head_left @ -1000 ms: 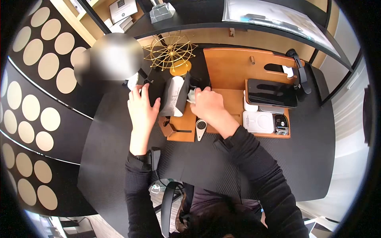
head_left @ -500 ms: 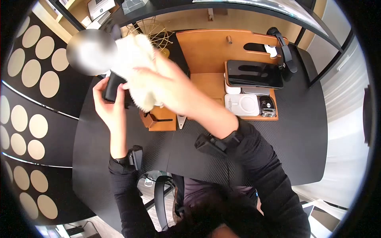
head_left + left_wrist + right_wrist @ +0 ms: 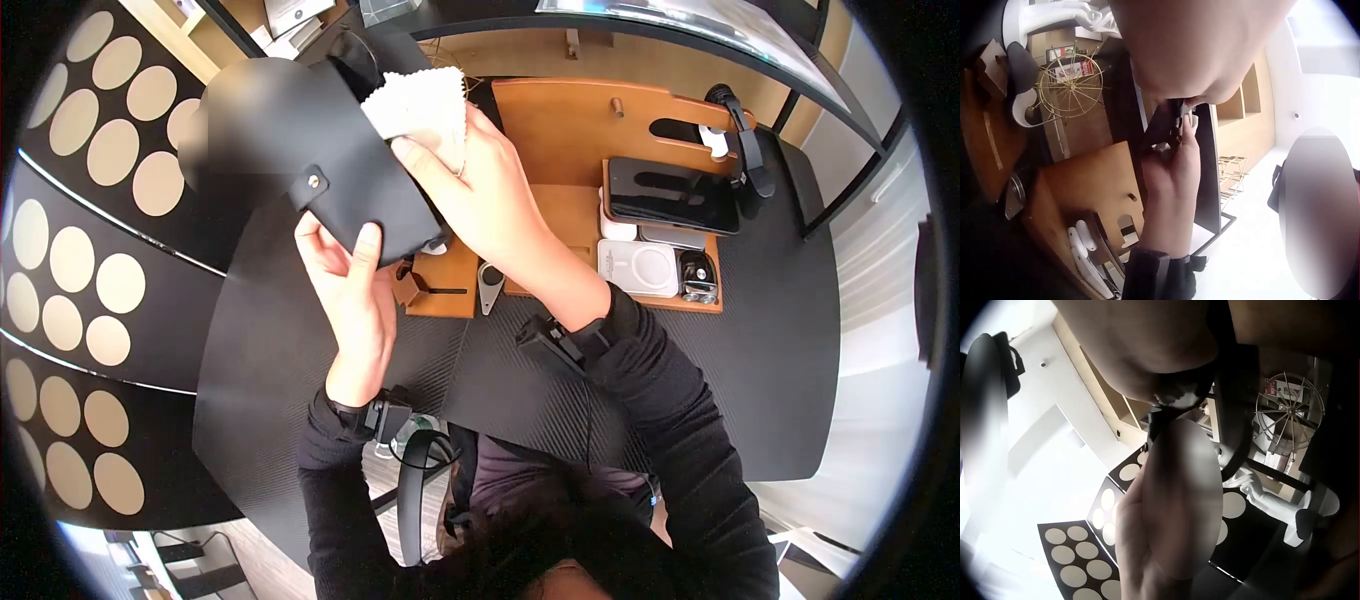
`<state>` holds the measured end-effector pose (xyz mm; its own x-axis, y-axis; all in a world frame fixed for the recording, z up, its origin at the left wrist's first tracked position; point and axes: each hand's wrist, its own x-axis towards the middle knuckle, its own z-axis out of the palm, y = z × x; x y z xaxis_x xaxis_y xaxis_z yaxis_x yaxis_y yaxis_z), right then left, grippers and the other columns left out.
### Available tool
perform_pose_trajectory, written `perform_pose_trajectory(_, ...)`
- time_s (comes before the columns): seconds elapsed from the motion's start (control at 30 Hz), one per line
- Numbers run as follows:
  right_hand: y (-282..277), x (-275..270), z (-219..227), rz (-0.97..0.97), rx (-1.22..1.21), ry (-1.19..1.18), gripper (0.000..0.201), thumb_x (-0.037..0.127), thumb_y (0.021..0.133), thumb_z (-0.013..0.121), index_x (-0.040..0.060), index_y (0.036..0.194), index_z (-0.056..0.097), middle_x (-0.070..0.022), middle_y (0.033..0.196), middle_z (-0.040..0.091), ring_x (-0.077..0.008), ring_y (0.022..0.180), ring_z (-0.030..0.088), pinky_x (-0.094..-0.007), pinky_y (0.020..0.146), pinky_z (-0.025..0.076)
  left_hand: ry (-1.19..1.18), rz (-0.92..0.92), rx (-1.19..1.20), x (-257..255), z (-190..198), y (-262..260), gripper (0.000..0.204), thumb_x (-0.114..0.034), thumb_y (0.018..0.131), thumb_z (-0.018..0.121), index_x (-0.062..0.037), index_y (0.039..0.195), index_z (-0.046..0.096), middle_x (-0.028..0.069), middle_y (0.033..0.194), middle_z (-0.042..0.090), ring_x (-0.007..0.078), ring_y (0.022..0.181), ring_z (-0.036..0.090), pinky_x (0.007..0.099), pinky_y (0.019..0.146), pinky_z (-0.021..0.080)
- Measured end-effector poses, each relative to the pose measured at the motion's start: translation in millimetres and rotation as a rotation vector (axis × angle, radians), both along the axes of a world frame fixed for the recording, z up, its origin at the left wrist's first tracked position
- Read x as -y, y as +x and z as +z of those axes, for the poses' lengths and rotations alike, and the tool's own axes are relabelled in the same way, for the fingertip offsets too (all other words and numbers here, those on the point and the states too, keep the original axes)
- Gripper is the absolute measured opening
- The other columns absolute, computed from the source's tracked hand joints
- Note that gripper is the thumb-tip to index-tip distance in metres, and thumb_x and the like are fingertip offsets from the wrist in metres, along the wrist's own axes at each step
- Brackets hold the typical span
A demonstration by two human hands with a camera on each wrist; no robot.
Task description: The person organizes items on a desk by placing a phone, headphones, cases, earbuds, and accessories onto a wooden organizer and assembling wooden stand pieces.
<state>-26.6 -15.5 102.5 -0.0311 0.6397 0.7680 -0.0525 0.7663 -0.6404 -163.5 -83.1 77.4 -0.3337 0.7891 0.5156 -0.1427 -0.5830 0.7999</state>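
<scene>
In the head view my left hand (image 3: 350, 290) holds up a black case (image 3: 375, 195) with a snap tab, its thumb across the near end. The case is tilted over the left half of the desk, and a blurred patch covers part of it. My right hand (image 3: 490, 190) pinches a white cloth (image 3: 425, 110) with zigzag edges, thumb on top. The cloth overlaps the case's right edge. In the left wrist view the right hand (image 3: 1172, 175) reaches up to a dark item mostly hidden by the left palm.
A brown desk organizer (image 3: 545, 200) stands right of the hands, with a black phone (image 3: 670, 195), a white charger (image 3: 637, 267) and headphones (image 3: 745, 150). A gold wheel ornament (image 3: 1071, 86) stands behind. A grey drop-shaped item (image 3: 490, 285) lies near the organizer's front edge.
The right hand has come left and up from the organizer with the white cloth. The left hand has lifted the black case off the desk, where bare fingers were earlier.
</scene>
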Motion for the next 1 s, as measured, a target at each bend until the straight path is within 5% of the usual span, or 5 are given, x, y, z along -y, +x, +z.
perform_pose_trajectory(0.3, 31.6, -10.2, 9.9, 0.752, 0.063, -0.470, 0.026, 0.019, 0.090, 0.061, 0.0005, 0.108, 0.066, -0.0103, 0.096, 0.070, -0.0228, 0.082, 0.067, -0.0339, 0.077, 0.052, -0.209, -0.215, 0.105, 13.1, 10.4, 0.1, 0.062, -0.021, 0.094, 0.055, -0.0111, 0.148, 0.025, 0.0078, 0.141, 0.043, 0.0252, 0.130, 0.043, 0.0442, 0.108, 0.034)
perform_pose_trajectory(0.43, 30.2, -2.7, 10.7, 0.253, 0.309, 0.034, 0.026, 0.001, 0.080, 0.059, -0.0010, 0.105, 0.065, -0.0100, 0.089, 0.064, -0.0212, 0.073, 0.064, -0.0309, 0.067, 0.051, -0.232, -0.308, 0.028, 11.6, 0.8, 1.8, 0.062, -0.021, 0.094, 0.056, -0.0104, 0.147, 0.025, 0.0095, 0.143, 0.040, 0.0274, 0.130, 0.044, 0.0456, 0.105, 0.040)
perform_pose_trajectory(0.67, 22.8, 7.2, -2.0, 0.019, 0.568, 0.061, 0.029, 0.006, 0.068, 0.065, -0.0007, 0.096, 0.064, -0.0136, 0.092, 0.062, -0.0363, 0.082, 0.063, -0.0410, 0.071, 0.051, -0.327, -0.624, -0.014, 8.5, -19.0, -0.5, 0.068, -0.033, 0.095, 0.057, -0.0082, 0.147, 0.021, 0.0160, 0.144, 0.038, 0.0321, 0.131, 0.043, 0.0535, 0.104, 0.043)
perform_pose_trajectory(0.8, 30.6, 5.0, -8.3, 0.029, 0.588, 0.014, 0.024, 0.001, 0.067, 0.061, -0.0020, 0.091, 0.060, -0.0171, 0.090, 0.063, -0.0388, 0.080, 0.062, -0.0428, 0.070, 0.051, -0.487, -0.554, 0.178, 1.6, -37.8, 2.9, 0.063, -0.040, 0.097, 0.052, 0.0003, 0.141, 0.032, 0.0178, 0.141, 0.044, 0.0306, 0.130, 0.045, 0.0458, 0.111, 0.036)
perform_pose_trajectory(1.0, 42.1, -1.0, 8.0, 0.362, 0.406, -0.183, 0.016, -0.003, 0.070, 0.060, -0.0039, 0.085, 0.061, -0.0078, 0.071, 0.060, -0.0159, 0.058, 0.062, -0.0283, 0.053, 0.049, -0.479, -0.542, 0.152, -0.1, -33.2, 3.7, 0.058, -0.037, 0.099, 0.049, -0.0042, 0.143, 0.030, 0.0164, 0.140, 0.044, 0.0305, 0.128, 0.047, 0.0514, 0.099, 0.048)
